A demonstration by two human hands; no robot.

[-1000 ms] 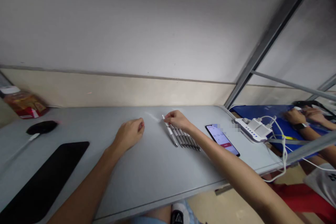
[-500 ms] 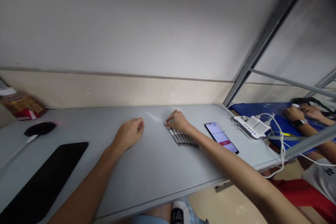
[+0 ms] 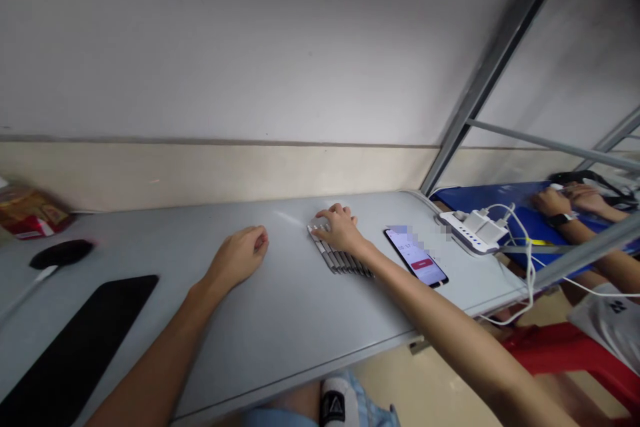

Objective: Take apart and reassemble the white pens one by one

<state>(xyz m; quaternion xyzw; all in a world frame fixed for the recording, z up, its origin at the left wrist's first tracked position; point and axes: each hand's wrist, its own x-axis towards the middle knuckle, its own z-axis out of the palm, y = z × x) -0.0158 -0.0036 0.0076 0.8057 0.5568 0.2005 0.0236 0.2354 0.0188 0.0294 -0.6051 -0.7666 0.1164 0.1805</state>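
Note:
Several slim silver-and-grey pen-like sticks (image 3: 331, 259) lie side by side in a slanting row on the grey table (image 3: 280, 333). Over the row's far end is my right hand (image 3: 343, 230), its thumb and forefinger apart and the thumb close to the end of the leftmost stick. My hand and forearm cover part of the sticks. Left of the row, my left hand (image 3: 243, 255) rests on the table, loosely curled with nothing visible in it. A phone (image 3: 416, 257) with a lit timer screen lies right of the sticks.
A white power strip (image 3: 470, 232) with plugs and cables sits at the right. On the left are a black mat (image 3: 85, 347), a black oval device (image 3: 63, 253) with a cable, and a red-and-gold package (image 3: 33, 212). Beyond a metal post (image 3: 493, 80), another person's hands (image 3: 553, 203) show.
My right thumb and forefinger have parted from their pinch at the far end of the leftmost stick. My left hand stays curled on the table. The view has shifted slightly.

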